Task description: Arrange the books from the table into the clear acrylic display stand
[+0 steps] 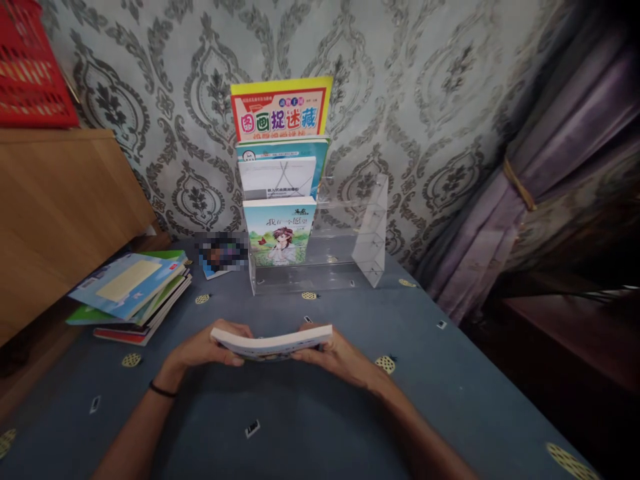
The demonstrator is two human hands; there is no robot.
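A paperback book [273, 344] is held between both hands over the blue tablecloth, its pale page edge facing up and its middle sagging slightly. At its left end, my left hand [210, 345] grips it with the thumb on the near cover; a dark band circles that wrist. My right hand [335, 355] clasps the other end the same way. Beyond the hands stands a clear acrylic tiered rack [370, 240]. Its left side carries several upright books, with a blue-green illustrated book [279, 233] at the front and a yellow-edged book [281, 110] at the back.
To the left, a stack of books [133, 287] lies beside a wooden cabinet [65, 213] with a red basket [35, 73] on top. A small book [215, 270], partly blurred out, lies left of the rack. Purple curtains [505, 180] hang past the table's right edge.
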